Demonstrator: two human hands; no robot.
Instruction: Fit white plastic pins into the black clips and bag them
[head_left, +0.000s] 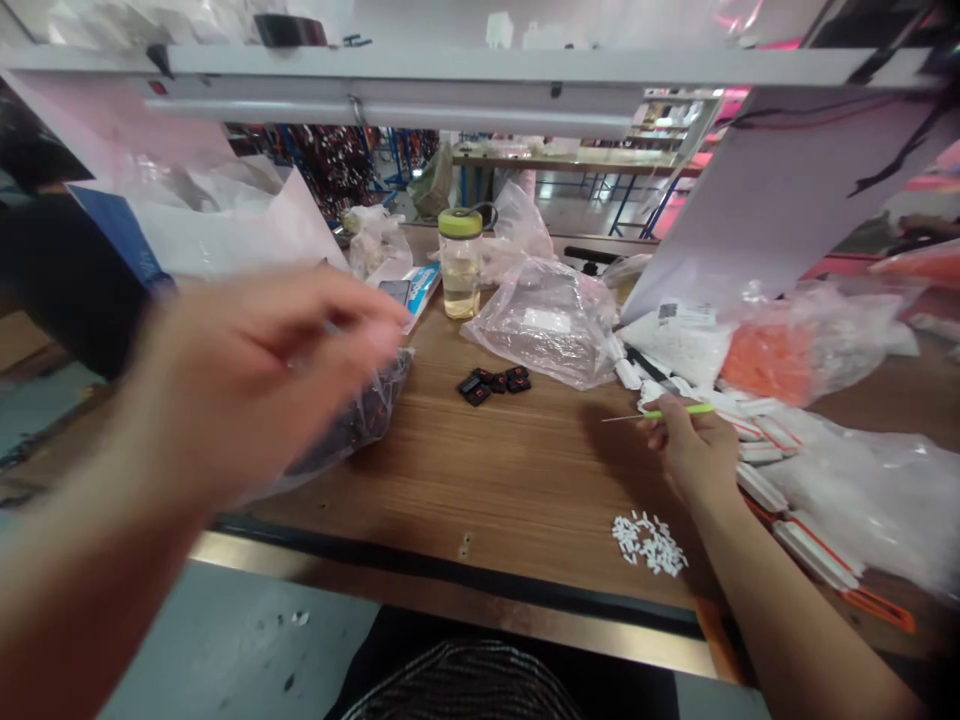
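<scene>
My left hand [262, 370] is raised over the left part of the table, large and smeared by motion. Its thumb and forefinger come close together, but whether anything is between them cannot be made out. Over the right side, my right hand [694, 450] grips a slim screwdriver [701, 408] with a yellow-green handle; the thin shaft points left and its tip is too small to make out. Several small black plastic parts [495, 382] with orange marks lie mid-table. A pile of tiny white pieces [649, 543] lies below my right hand. White long parts [814, 550] with orange edging lie to its right.
Behind the black parts are a clear plastic bag [551, 325] and a bottle [460, 270] with a green lid. A bag of dark parts [352, 420] sits behind my left hand. Bags with white and orange pieces [772, 355] crowd the right. A shelf bar [480, 65] crosses above.
</scene>
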